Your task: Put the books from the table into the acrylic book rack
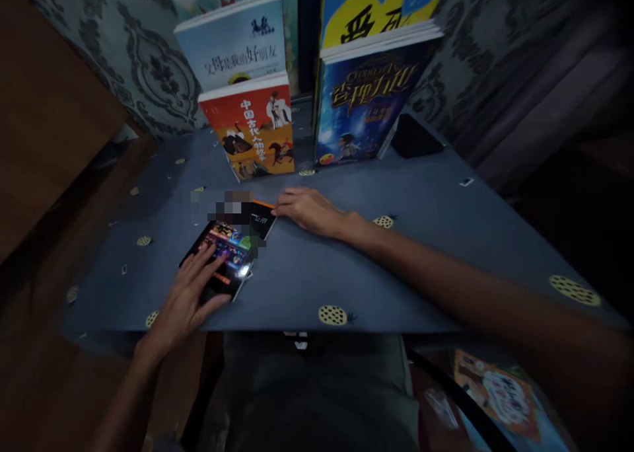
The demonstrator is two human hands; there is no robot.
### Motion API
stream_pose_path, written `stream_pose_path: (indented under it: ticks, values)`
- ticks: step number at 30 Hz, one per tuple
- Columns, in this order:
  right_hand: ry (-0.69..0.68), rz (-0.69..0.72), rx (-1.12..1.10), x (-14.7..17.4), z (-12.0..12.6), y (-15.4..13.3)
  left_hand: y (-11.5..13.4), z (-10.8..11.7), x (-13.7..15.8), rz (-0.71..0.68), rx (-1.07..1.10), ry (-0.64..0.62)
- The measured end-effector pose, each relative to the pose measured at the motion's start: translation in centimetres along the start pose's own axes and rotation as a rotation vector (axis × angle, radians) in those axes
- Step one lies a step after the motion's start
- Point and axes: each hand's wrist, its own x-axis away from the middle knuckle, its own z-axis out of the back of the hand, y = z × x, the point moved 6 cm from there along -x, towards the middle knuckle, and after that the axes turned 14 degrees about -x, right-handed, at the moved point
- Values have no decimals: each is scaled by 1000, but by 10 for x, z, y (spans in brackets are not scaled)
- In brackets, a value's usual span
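A book (236, 240) with a dark, glossy, colourful cover lies on the table, slightly turned. Part of it is blurred out by a pixelated patch. My left hand (195, 287) rests flat on its near left part, fingers spread. At its far right corner, a black section with an orange edge (262, 215) shows; I cannot tell if it is the same book's inside or a second book. My right hand (310, 209) has its fingers closed together at that corner, with the fingertips touching the edge.
Upright books stand at the back: a red one (250, 128) before a pale blue one (238, 42), and a dark blue one (366, 102) before a yellow and blue one (381, 9). A black flat object (416, 135) lies right of them. Below right is an illustrated book (500, 396).
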Motion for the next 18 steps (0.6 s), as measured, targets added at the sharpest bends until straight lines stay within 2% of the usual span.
stream_pose_path:
  ticks: [5, 11, 14, 18]
  values:
    - [67, 9, -19, -15, -5, 18, 12, 1, 0, -83, -55, -28]
    - [128, -23, -29, -12, -11, 27, 17, 9, -6, -171, -60, 114]
    - [163, -33, -52, -8, -13, 11, 21, 12, -10, -215, -92, 170]
    - [200, 17, -237, -4, -20, -31, 29, 13, -13, -233, -141, 198]
